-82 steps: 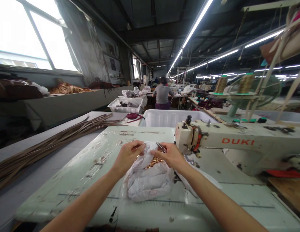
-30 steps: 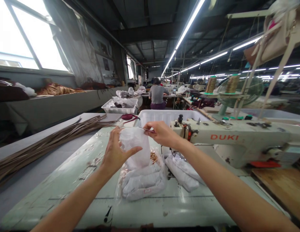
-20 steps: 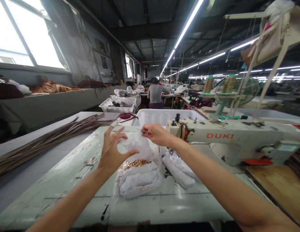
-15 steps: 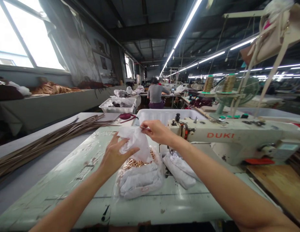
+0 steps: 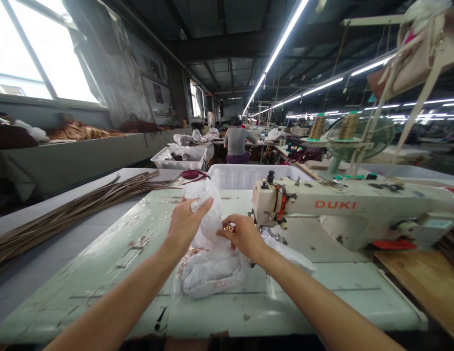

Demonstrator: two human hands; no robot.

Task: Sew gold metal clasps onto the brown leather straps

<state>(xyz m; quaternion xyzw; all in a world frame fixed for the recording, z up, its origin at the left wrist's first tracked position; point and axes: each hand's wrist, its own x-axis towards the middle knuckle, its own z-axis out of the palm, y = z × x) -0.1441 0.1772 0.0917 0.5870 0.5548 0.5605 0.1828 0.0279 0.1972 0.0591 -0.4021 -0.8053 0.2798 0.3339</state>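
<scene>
Left hand gripping the raised white wrapping paper, right hand pinching a gold fitting, above the plastic bag on the counter.

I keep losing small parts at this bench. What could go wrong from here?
1. The gold piece is only pinched at the fingertips of the right hand; it could slip down among the white packets in the bag.
2. The left hand holds the wrap above the bag; a tug might scatter more pieces.
3. The right hand is close to the needle end of the sewing machine and could knock it.
</scene>
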